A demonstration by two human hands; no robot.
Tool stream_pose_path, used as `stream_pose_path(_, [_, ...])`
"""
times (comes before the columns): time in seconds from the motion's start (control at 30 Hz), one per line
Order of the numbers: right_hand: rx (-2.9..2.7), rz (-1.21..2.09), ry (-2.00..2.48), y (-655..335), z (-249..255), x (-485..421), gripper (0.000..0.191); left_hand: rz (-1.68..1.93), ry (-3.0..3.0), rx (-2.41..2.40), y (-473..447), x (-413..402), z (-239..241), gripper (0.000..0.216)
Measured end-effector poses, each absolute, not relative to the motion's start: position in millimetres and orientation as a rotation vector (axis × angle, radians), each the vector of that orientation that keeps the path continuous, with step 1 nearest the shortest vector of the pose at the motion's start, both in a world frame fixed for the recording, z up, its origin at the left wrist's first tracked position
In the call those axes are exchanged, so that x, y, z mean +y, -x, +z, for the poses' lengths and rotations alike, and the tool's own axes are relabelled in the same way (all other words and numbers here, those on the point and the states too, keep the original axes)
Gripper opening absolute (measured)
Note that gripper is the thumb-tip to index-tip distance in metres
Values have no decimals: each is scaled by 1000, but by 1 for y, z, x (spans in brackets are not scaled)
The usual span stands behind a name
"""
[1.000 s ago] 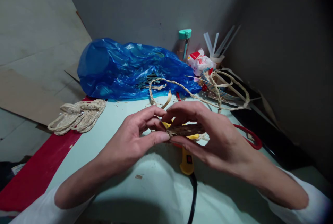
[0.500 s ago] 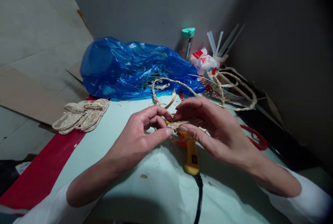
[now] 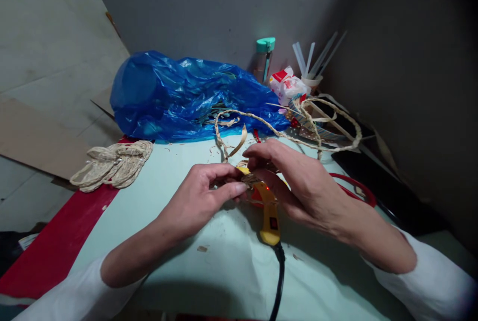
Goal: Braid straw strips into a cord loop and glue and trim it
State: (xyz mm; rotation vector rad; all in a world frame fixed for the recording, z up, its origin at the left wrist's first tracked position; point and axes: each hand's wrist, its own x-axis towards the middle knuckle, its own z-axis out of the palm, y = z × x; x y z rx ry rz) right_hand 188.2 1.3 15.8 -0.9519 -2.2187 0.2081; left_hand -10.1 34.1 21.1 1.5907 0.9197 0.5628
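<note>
My left hand (image 3: 207,196) pinches a small piece of braided straw (image 3: 249,178) between thumb and fingers. At the other end of that piece, my right hand (image 3: 304,184) has its thumb and fingers closed on the straw, which its fingers partly hide. A long straw braid (image 3: 261,118) loops behind both hands, and a flat pale strip (image 3: 239,142) sticks up beside it. Under the hands lies a yellow hot glue gun (image 3: 269,221), a small red light glowing on it. Its nozzle end is hidden by my hands.
A blue plastic bag (image 3: 160,97) lies at the back. Coiled straw loops (image 3: 115,164) rest at the left on a red strip (image 3: 63,234). A red ring-shaped thing (image 3: 368,194), a tissue pack (image 3: 287,87) and a lidded jar (image 3: 265,45) are to the right. A black cord (image 3: 278,281) runs toward me.
My right hand has turned, its fingers now curled lower over the straw piece. The straw piece is more hidden, and a red light now shows on the glue gun. The view has shifted slightly.
</note>
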Motion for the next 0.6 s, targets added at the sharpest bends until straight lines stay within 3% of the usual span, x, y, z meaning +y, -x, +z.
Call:
stream_pose_path(0.13, [-2024, 140, 1072, -196, 28, 3, 17, 724, -1391, 924, 10, 34, 18, 10])
stream_pose_path(0.37, [-1465, -11, 1463, -250, 46, -18, 16, 1082, -1116, 1001, 18, 41, 26, 16])
stream_pose_path(0.47, [-1557, -154, 1684, -276, 34, -39, 17, 1143, -1073, 1007, 22, 43, 30, 18])
stream_pose_path(0.6, [-1939, 7, 1861, -295, -2, -63, 26, 1233, -1014, 1015, 25, 36, 36, 20])
